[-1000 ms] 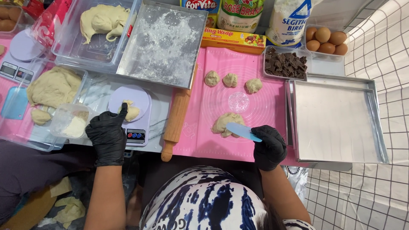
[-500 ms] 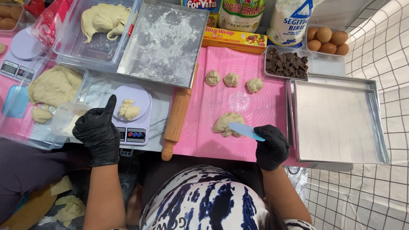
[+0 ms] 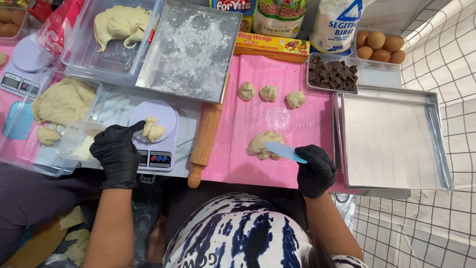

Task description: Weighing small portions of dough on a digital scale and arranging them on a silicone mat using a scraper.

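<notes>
head camera looks steeply down, close overhead.

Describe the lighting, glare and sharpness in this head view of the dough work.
Head view: light is even and soft, shadows faint; the steel tray shows a dull sheen without harsh glare; dough and scraper are sharp; the lens bends edges slightly, and the patterned top nearest the camera looks soft.

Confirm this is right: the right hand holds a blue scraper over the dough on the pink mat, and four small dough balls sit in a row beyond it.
Not quite: the head view shows three small dough balls, not four. The right hand does hold the blue scraper over the dough on the pink mat.
</notes>
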